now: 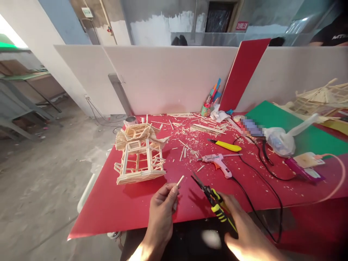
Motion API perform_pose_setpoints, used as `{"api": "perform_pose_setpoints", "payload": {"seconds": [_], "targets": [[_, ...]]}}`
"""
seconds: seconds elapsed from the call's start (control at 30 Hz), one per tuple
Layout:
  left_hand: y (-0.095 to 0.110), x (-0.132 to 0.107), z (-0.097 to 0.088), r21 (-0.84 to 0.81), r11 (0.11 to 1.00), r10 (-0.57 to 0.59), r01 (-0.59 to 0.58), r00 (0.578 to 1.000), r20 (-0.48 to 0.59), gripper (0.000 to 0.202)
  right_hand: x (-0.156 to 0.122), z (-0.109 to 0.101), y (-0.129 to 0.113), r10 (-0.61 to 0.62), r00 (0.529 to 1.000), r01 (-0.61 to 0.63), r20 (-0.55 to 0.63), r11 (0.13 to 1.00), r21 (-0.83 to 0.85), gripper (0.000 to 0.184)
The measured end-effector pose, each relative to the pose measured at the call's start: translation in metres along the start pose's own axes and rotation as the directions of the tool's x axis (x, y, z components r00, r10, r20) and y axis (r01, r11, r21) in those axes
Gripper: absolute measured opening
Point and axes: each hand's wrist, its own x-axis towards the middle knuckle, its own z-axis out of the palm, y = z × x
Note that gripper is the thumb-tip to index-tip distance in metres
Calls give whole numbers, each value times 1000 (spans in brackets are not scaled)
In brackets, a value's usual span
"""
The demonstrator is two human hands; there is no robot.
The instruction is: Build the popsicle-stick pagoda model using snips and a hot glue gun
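Pinched in my left hand (164, 204) is a short pale wooden stick (180, 180), its free end pointing up and to the right. My right hand (241, 224) grips a pair of pliers (212, 203) with black and yellow handles. The jaws of the pliers point up and left, apart from the stick. Beyond my left hand, a small building model (143, 156) made of wooden sticks stands on the red tabletop (103, 214). A pink hot glue gun (217, 163) lies beyond the pliers, its black cord running right.
A yellow utility knife (227, 145) lies among wood scraps and loose sticks (210, 128). At the back stand a pen holder (206, 110) and a white partition (174, 79). To the right are a plastic bag (281, 141), a power strip (306, 170) and another stick model (323, 96).
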Motion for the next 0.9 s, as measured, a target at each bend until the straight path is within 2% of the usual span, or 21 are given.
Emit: {"api": "perform_pose_setpoints", "payload": {"seconds": [0.07,0.13,0.2,0.37,0.6,0.9], "targets": [[0,1,3,26,999,24,-24,1000,2,42,3,0,-14,104,993,-107,59,993,51,85],[-1,2,4,49,998,46,-46,999,4,44,10,-2,-30,231,965,-240,127,969,63,82],[-2,3,5,64,996,62,-62,998,-1,45,19,-5,-42,289,939,-305,186,950,62,81],[-6,5,2,91,992,92,-92,996,4,46,35,-10,-51,234,922,-272,309,959,84,84],[-4,6,-3,175,967,180,-184,983,36,42,38,-6,-57,234,924,-259,301,965,47,86],[-2,9,-11,181,949,246,-257,966,82,39,39,-8,-65,239,906,-255,349,967,1,88]]}}
